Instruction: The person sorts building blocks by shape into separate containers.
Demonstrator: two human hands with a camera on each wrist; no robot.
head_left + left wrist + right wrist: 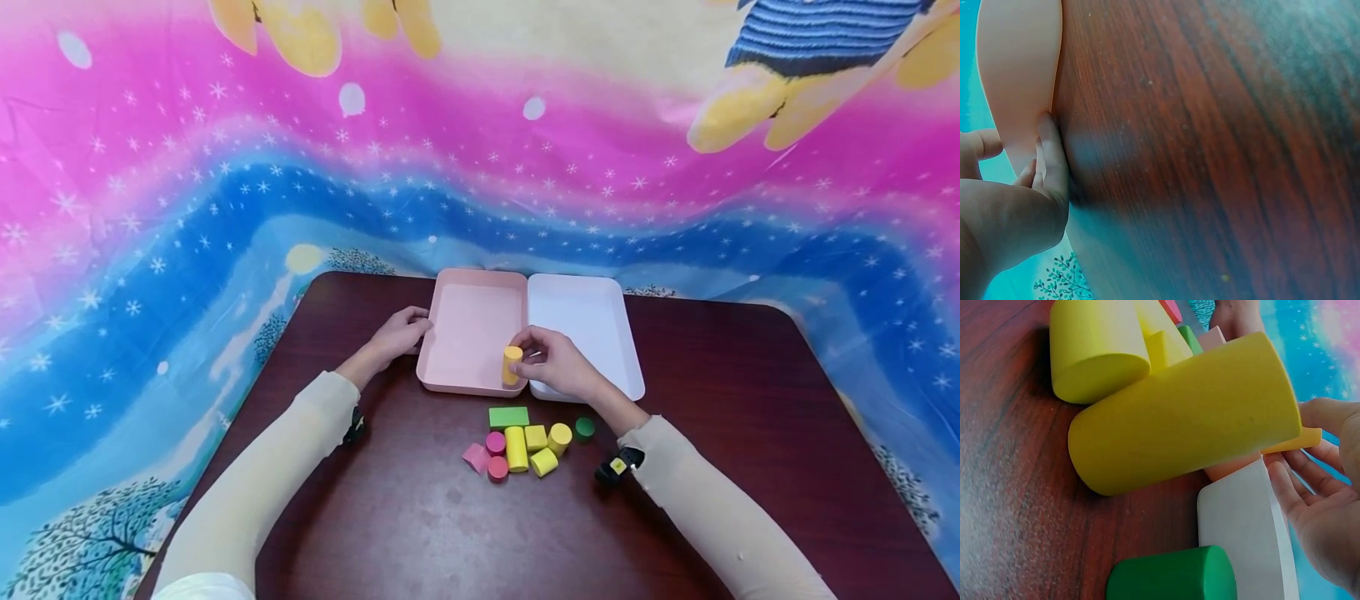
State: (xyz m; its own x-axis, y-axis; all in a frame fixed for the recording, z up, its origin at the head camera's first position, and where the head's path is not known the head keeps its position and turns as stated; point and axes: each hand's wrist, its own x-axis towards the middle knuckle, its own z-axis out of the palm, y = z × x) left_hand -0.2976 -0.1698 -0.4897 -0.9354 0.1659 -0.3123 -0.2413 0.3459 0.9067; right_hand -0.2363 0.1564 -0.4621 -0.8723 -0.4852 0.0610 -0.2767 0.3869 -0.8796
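Observation:
My right hand (555, 358) pinches an orange-yellow cylinder (512, 365) between thumb and fingers, upright over the near right corner of the pink tray (480, 387). In the right wrist view, part of that cylinder shows behind the fingers. At the pink tray's left side, my left hand (401, 335) holds the edge, with one finger at the rim and another digit low on the outer wall (1019, 69). Nearer me lie a green rectangular block (508, 417), a long yellow cylinder (517, 450), a yellow cube (536, 437) and a dark green cylinder (585, 429).
A white tray (626, 333) stands against the pink one, under my right forearm. Other yellow cylinders (559, 438) and several pink-red pieces (497, 469) lie in the cluster on the dark wooden table (420, 525). A patterned cloth (465, 183) hangs behind the table's far edge.

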